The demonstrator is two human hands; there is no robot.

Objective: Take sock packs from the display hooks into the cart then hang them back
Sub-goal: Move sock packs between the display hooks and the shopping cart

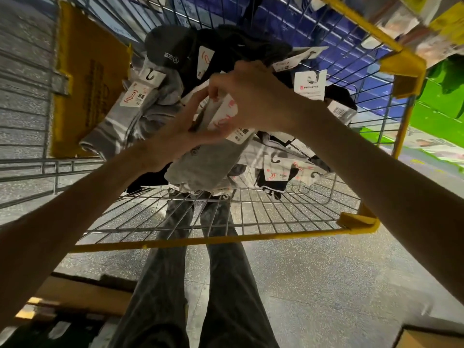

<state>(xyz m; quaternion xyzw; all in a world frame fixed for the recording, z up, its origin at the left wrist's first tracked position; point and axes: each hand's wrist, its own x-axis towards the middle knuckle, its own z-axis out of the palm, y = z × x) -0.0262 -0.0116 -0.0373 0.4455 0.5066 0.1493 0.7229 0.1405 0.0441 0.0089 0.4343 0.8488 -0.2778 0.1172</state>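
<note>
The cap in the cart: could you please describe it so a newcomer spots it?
Look into the yellow-rimmed wire cart. At the far end of the sock packs lies the cap. It alone is rounded, with no card.

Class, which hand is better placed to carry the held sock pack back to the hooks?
Probably the right hand: it grips the sock pack by its card from above, nearer the display at right.

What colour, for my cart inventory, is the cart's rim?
Yellow; the rim shows best in the head view.
</note>
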